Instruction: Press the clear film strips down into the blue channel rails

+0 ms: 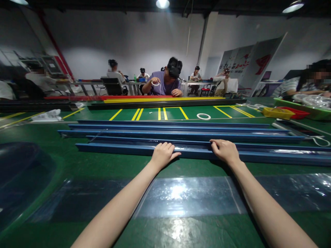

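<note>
Several long blue rails lie side by side across the green floor. The nearest blue rail runs from left to right in front of me. My left hand rests on its top, fingers curled over the far edge and thumb along the near side. My right hand grips the same rail a little to the right, fingers closed over its edge. A clear plastic sheet lies flat on the floor under my forearms.
Beyond the blue rails lie black, red and yellow rails and a white ring on the floor. Yellow and red trays sit at right. Several seated people work behind; one in purple holds a ring.
</note>
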`<action>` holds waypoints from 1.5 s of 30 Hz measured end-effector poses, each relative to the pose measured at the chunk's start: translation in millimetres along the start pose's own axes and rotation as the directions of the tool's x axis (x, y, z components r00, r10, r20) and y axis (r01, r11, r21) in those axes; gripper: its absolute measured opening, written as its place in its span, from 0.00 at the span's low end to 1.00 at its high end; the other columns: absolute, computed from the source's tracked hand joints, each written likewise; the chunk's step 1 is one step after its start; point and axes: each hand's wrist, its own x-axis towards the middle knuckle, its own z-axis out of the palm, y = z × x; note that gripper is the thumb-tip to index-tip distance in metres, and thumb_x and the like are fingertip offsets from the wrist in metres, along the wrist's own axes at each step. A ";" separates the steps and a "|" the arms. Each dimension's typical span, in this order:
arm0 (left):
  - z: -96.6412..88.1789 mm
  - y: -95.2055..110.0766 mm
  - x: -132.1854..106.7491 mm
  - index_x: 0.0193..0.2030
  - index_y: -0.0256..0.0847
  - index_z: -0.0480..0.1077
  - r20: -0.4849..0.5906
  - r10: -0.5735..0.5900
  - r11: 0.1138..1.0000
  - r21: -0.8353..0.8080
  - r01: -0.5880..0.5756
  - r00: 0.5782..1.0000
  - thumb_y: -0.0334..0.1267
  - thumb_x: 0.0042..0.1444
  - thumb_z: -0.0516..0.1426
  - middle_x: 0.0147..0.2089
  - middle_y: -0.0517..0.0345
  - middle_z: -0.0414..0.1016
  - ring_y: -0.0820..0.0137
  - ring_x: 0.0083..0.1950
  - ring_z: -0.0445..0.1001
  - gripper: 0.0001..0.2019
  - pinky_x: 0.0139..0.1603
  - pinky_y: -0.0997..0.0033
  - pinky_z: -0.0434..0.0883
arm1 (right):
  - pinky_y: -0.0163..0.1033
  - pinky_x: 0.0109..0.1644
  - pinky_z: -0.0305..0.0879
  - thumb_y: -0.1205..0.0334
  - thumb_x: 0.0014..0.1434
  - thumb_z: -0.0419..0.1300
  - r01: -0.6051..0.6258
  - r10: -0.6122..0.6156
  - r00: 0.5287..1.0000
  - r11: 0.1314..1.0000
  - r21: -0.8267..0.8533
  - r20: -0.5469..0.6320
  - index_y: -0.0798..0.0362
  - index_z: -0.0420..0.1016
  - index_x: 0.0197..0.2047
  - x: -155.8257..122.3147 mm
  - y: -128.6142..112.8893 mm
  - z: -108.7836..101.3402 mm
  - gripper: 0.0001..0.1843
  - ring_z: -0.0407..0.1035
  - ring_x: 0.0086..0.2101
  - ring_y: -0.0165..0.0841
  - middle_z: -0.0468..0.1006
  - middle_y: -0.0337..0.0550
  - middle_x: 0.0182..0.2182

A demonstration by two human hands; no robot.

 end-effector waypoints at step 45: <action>-4.7 3.7 4.6 0.29 0.38 0.67 0.135 -0.010 1.000 0.003 0.009 0.991 0.51 0.56 0.49 0.28 0.55 0.71 0.68 0.31 0.69 0.18 0.28 0.70 0.57 | 0.37 0.37 0.58 0.53 0.59 0.42 0.114 -0.109 0.958 0.993 -0.004 0.264 0.55 0.69 0.34 21.6 -32.2 -18.0 0.19 0.68 0.36 0.36 0.75 0.49 0.35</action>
